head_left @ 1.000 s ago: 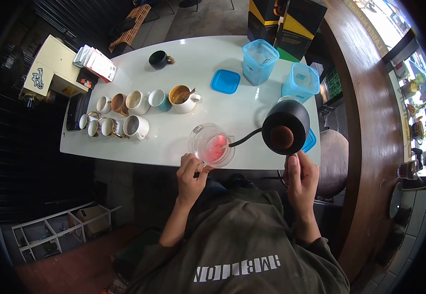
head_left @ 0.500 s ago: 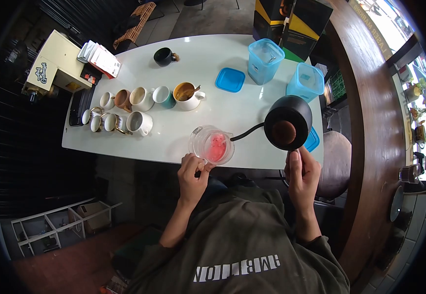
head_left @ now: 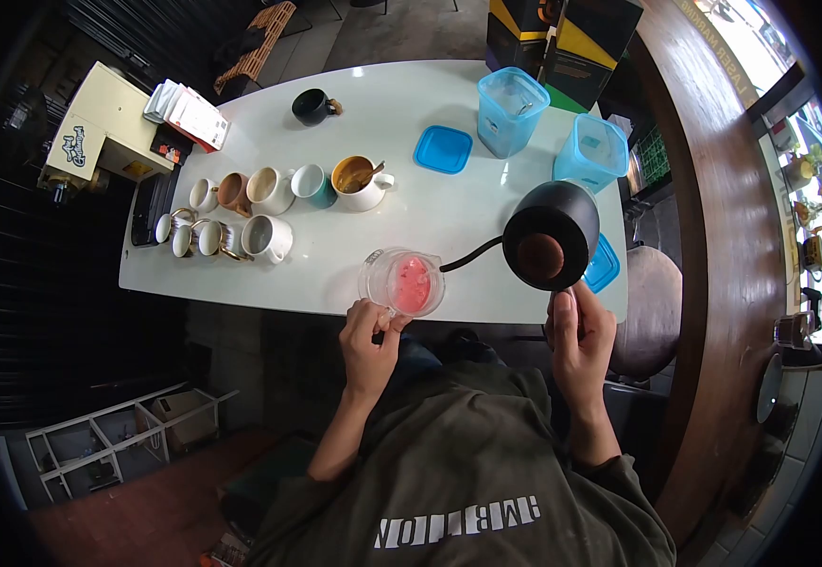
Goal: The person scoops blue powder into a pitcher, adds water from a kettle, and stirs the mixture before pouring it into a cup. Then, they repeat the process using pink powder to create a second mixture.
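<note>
My left hand (head_left: 369,348) pinches the handle of a clear glass jug (head_left: 376,276) near the table's front edge. Pink-red contents (head_left: 413,283) with small bubbles show inside it. My right hand (head_left: 581,345) is closed round the handle of a black gooseneck kettle (head_left: 567,222) with a brown lid knob (head_left: 540,256). The kettle's thin spout (head_left: 472,255) points left, its tip right at the jug's rim. Behind the jug stands a white mug (head_left: 363,196) with a spoon in brown contents.
Several cups (head_left: 265,192) fill the table's left side, beside a cream-coloured machine (head_left: 89,132). A black mug (head_left: 310,108) stands farther back. Two blue tubs (head_left: 508,123) and a blue lid (head_left: 443,150) lie toward the right. Another blue lid (head_left: 604,263) is partly behind the kettle.
The view has shifted slightly. The kettle sits a touch farther left in view, its spout still at the jug's rim. Both hands keep their holds.
</note>
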Available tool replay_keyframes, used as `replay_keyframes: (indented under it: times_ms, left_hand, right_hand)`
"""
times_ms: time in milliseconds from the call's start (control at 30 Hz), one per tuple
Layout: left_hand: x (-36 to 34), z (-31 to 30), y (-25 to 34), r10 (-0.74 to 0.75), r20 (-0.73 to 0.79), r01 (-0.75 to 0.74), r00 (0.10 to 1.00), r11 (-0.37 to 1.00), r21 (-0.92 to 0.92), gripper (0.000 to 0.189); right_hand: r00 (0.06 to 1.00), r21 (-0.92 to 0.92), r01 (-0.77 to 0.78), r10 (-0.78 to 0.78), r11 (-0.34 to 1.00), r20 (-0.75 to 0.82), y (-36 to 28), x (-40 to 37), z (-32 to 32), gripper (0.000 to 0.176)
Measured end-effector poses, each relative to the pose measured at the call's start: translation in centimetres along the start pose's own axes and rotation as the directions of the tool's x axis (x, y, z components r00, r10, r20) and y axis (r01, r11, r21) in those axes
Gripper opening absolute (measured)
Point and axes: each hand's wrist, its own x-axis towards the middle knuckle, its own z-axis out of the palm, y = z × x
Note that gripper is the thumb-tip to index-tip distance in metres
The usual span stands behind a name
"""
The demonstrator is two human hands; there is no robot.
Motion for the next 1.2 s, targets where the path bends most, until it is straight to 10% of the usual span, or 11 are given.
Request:
replay_keyframes:
  times_ms: [1200]
  left_hand:
    - [7.9, -4.8, -9.0, 0.149, 0.260, -0.122, 0.954, 0.986, -0.117, 0.033]
  right_hand:
    - [0.947, -0.121, -0.053, 0.012, 0.991, -0.321, -1.5, -1.7, 11.9, 0.017]
